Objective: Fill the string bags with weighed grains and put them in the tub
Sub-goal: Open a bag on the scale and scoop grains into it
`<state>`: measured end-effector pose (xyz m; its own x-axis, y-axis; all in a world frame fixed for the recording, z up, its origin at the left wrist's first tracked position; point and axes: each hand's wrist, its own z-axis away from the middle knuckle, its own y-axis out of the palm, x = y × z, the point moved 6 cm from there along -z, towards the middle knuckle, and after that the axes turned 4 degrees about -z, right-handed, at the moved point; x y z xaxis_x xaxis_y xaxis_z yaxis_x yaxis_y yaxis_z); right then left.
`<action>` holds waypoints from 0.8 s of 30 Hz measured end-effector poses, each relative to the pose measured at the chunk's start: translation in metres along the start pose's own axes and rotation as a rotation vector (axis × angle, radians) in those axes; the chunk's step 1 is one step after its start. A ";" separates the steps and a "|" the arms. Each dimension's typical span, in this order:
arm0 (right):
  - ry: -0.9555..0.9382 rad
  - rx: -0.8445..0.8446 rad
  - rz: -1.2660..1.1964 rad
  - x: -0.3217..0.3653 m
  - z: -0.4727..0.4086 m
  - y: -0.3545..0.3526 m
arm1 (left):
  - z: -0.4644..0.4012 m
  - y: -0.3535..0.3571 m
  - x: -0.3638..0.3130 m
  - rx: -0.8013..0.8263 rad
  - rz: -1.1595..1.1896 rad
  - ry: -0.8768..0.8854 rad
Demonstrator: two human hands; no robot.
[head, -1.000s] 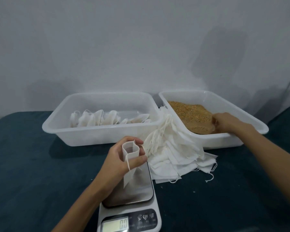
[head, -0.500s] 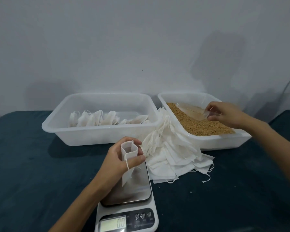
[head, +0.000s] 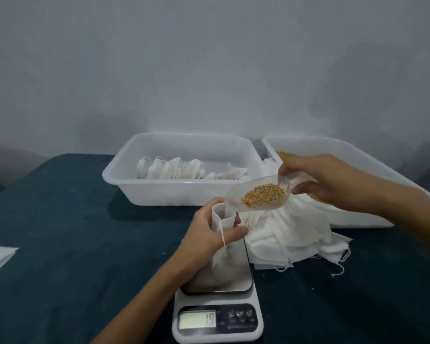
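Left hand (head: 209, 234) pinches the string bag (head: 224, 220) open on the scale (head: 217, 304); right hand (head: 325, 180) grips the loaded scoop (head: 258, 193) at its mouth. Mouth is narrow and floppy, so a fast tip likely spills grains (head: 263, 194) onto the platform and skews the reading.

Looks like a plain room at home set up for small packing work: a bare grey wall (head: 209, 58), a table in dark teal cloth (head: 72, 244), 2 plastic tubs (head: 144, 192), a kitchen scale (head: 217, 319).
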<state>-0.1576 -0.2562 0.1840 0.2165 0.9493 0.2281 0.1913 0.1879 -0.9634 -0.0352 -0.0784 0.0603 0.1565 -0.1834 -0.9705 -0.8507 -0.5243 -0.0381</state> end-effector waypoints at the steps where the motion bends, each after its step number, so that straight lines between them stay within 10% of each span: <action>1: -0.016 -0.006 0.020 0.002 -0.001 -0.001 | 0.000 0.000 0.000 0.000 0.004 -0.004; 24: -0.328 -0.237 0.437 0.023 -0.011 -0.014 | 0.001 0.000 0.003 -0.026 -0.091 -0.046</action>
<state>-0.1452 -0.2399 0.2039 0.0229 0.9614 -0.2742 0.3675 -0.2631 -0.8920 -0.0355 -0.0780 0.0568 0.2084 -0.0957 -0.9733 -0.8206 -0.5587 -0.1208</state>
